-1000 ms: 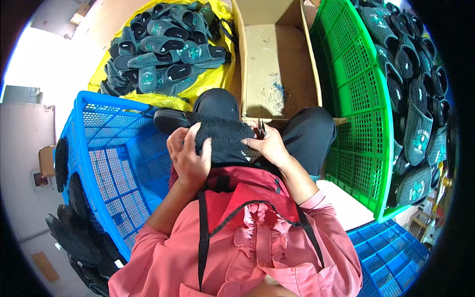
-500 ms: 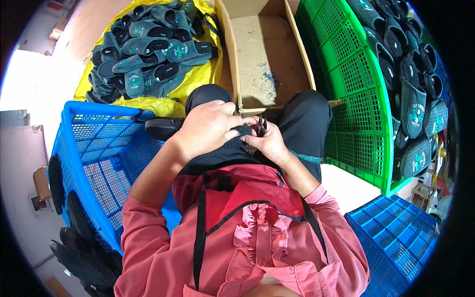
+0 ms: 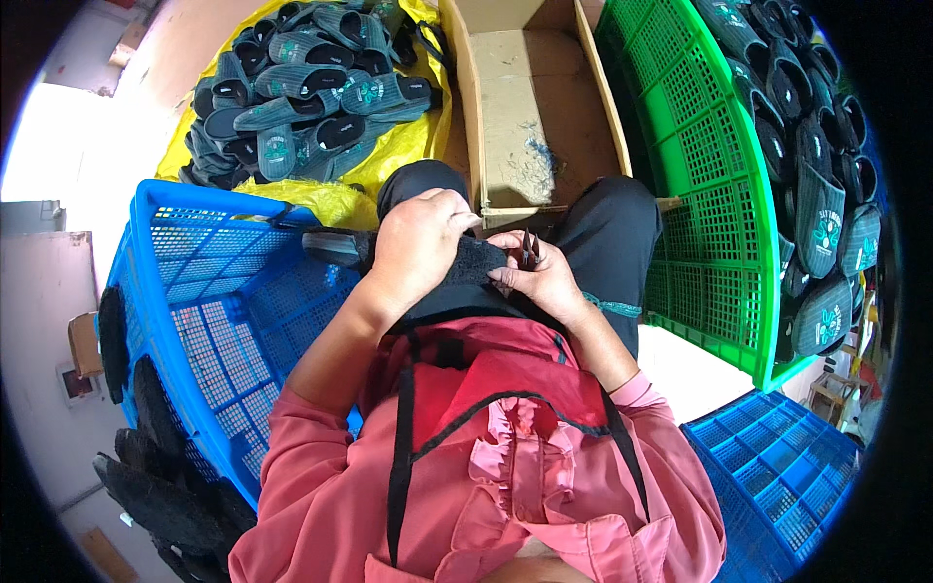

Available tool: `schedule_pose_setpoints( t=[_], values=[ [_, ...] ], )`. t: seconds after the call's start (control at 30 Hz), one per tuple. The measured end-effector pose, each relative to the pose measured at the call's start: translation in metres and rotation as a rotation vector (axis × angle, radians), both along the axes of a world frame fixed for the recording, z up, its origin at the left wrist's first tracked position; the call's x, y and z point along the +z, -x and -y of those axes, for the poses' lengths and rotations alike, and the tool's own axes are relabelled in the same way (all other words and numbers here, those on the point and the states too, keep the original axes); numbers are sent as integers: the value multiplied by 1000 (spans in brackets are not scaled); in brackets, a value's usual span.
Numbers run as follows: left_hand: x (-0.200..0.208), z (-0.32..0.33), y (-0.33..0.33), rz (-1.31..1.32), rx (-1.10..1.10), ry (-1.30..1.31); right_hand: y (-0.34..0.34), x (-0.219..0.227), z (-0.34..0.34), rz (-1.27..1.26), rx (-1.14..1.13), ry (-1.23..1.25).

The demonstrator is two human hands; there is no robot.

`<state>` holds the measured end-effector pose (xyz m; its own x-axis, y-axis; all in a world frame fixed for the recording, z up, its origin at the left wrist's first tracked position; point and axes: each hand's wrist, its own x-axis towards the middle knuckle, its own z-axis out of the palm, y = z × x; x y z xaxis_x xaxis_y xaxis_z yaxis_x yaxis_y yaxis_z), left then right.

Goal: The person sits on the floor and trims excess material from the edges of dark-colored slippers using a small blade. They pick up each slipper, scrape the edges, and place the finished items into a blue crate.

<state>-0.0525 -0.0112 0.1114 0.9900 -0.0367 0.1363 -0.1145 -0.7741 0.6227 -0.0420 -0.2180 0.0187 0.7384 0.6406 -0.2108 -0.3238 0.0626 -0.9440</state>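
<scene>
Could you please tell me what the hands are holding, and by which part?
Left hand grips a dark fabric slipper across its upper; right hand pinches small snips.

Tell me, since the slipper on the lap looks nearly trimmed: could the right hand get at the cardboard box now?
Probably yes. The cardboard box lies open-topped just beyond the knees, nothing between, though the right hand holds small snips against the black slipper.

dark slipper [image 3: 466, 267]: black fabric upper, lying across the person's lap, largely covered by the left hand [image 3: 418, 243], its grey toe end [image 3: 335, 248] jutting left. small dark snips [image 3: 530, 251]: upright in the right hand [image 3: 544, 282], at the slipper's right edge.
</scene>
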Motion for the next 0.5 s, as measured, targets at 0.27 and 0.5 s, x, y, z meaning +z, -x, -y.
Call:
schedule_pose_setpoints(
  t=[0.27, 0.5],
  values=[
    [-13, 2, -2, -13, 41, 98, -19, 44, 25, 100, 75, 144],
    [-6, 3, -6, -263, 46, 248, -19, 65, 5, 308, 200, 450]
  ],
)
